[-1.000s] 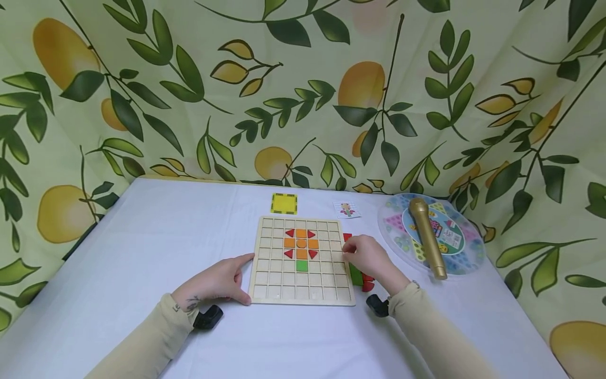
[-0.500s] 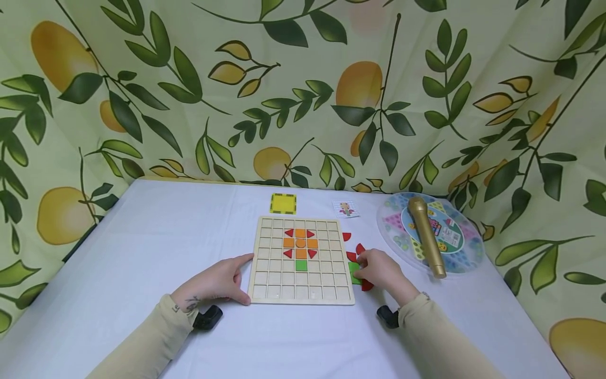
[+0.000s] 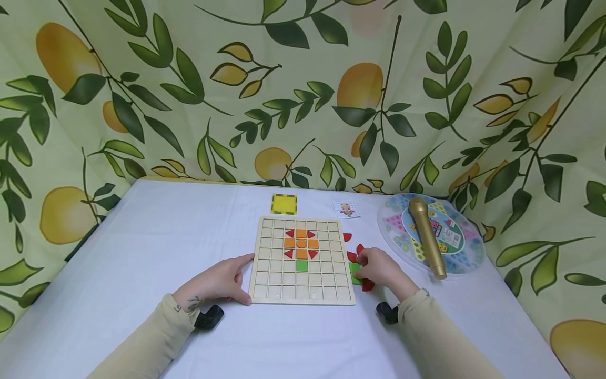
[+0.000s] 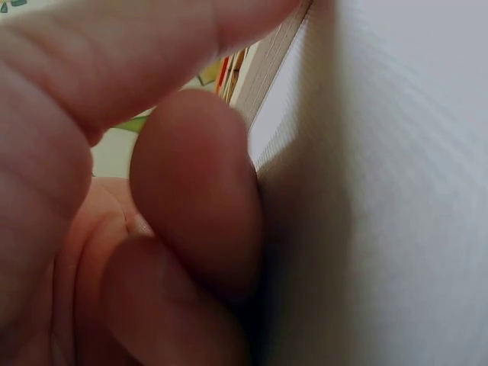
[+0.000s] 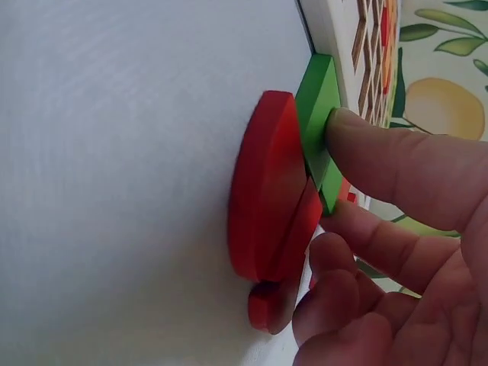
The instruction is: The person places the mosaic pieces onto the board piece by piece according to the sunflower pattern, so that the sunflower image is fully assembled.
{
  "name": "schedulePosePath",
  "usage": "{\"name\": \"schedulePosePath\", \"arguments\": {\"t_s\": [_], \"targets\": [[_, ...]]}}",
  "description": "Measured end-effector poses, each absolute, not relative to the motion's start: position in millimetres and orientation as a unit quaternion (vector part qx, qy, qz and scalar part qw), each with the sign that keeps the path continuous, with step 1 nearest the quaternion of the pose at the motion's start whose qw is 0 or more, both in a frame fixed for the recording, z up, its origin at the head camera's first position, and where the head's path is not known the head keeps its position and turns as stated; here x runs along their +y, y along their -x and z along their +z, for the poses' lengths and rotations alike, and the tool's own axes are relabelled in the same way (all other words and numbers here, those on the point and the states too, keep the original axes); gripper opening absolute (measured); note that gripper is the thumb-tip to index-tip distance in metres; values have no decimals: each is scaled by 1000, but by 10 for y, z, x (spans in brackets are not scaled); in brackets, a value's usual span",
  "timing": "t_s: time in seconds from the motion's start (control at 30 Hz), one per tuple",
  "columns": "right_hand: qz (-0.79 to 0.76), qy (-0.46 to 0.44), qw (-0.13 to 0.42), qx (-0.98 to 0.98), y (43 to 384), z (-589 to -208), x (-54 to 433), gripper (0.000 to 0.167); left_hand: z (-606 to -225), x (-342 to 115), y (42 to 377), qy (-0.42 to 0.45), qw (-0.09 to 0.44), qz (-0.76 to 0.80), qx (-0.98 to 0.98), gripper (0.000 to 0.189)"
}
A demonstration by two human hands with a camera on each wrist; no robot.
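Note:
A pale wooden grid board [image 3: 279, 279] lies on the white table. Orange squares, an orange round piece [image 3: 301, 243], red triangles and a green square [image 3: 301, 265] form a pattern on it. My left hand [image 3: 213, 281] rests at the board's left edge, with index finger and thumb spread along it; its other fingers curl in the left wrist view. Beyond the right edge, my right hand [image 3: 381, 269] pinches a green tile [image 5: 316, 107] between thumb and index finger. Red rounded pieces [image 5: 267, 183] lie against the green tiles, partly hidden by the hand in the head view.
Behind the board lie a yellow square frame [image 3: 284, 203] and a small picture card [image 3: 346, 209]. At the right, a gold microphone [image 3: 428, 242] rests on a round clear case [image 3: 390, 237]. A fruit-print curtain [image 3: 303, 105] hangs along the table's back.
My right hand has moved from the board's right edge nearer to me and slightly right, onto the green tiles. Red pieces it covered now show. My left hand has stayed in place.

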State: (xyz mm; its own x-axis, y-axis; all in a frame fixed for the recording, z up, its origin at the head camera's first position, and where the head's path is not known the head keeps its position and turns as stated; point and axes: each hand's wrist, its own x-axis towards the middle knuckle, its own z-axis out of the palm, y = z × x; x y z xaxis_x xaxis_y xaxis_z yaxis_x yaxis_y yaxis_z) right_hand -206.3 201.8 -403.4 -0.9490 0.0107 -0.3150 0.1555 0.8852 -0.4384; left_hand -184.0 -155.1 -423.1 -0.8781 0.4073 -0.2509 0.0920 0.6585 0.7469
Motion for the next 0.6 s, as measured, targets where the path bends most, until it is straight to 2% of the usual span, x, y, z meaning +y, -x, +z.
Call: {"name": "schedulePosePath", "arguments": {"t_s": [0.3, 0.47, 0.6], "targets": [[-331, -44, 162, 929, 2091, -3935, 1976, 20, -4253, -1546, 1838, -143, 206, 389, 887, 106], [-398, -23, 161, 903, 2096, -3835, 1676, 12, -4236, -1540, 1839, -137, 203, 388, 889, 105], [-414, -12, 194, 889, 2050, -3855, 1372, 5, -4234, -1537, 1843, -133, 202, 389, 889, 105]]}}
